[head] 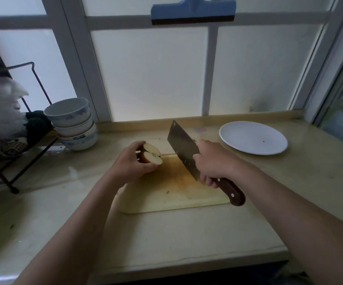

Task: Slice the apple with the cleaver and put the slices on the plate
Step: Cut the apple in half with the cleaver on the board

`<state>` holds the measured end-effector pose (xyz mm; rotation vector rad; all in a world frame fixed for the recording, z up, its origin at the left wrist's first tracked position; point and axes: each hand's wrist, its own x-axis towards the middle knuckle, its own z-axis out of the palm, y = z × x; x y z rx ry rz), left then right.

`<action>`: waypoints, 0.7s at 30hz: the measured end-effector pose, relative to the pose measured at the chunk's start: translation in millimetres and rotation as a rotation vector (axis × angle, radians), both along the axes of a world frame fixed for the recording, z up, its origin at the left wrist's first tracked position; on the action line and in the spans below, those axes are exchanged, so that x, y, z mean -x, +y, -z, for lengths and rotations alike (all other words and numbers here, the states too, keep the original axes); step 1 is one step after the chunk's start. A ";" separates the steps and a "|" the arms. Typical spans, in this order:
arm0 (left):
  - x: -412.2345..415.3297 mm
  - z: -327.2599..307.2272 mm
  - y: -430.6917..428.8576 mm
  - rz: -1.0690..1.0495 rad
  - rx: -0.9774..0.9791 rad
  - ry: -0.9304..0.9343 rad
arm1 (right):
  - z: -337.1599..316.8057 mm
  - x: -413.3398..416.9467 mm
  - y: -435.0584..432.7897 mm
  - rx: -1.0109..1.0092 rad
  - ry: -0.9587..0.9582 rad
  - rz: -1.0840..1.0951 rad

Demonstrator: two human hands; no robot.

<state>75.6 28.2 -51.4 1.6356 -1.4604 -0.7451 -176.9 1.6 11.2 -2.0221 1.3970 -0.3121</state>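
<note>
An apple piece (152,154) with pale cut faces and a split across it is held by my left hand (132,162) at the far left part of the pale cutting board (166,199). My fingers curl over its top and my thumb is under it. My right hand (212,162) grips the cleaver (184,148) by its dark brown handle. The blade points up and away, to the right of the apple and apart from it. A white plate (252,137) lies bare at the back right of the counter.
A stack of blue-patterned bowls (74,124) stands at the back left beside a black wire rack (12,140). Frosted window panes rise behind the counter. The counter's front edge runs near the bottom of the view.
</note>
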 end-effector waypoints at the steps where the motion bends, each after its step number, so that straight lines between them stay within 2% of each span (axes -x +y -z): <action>1: -6.0 -2.2 -0.4 0.000 -0.027 0.014 | -0.1 -0.8 0.9 0.000 -0.011 -0.006; 9: -28.2 0.4 6.5 -0.062 -0.110 -0.034 | 6.7 -14.2 5.7 -0.010 -0.034 -0.036; 14: -27.3 -2.5 8.8 -0.079 -0.164 -0.140 | 5.2 -15.7 8.9 -0.019 -0.033 -0.034; 21: -19.3 6.1 11.9 -0.195 -0.045 -0.202 | 10.6 -11.6 16.0 -0.042 -0.041 -0.025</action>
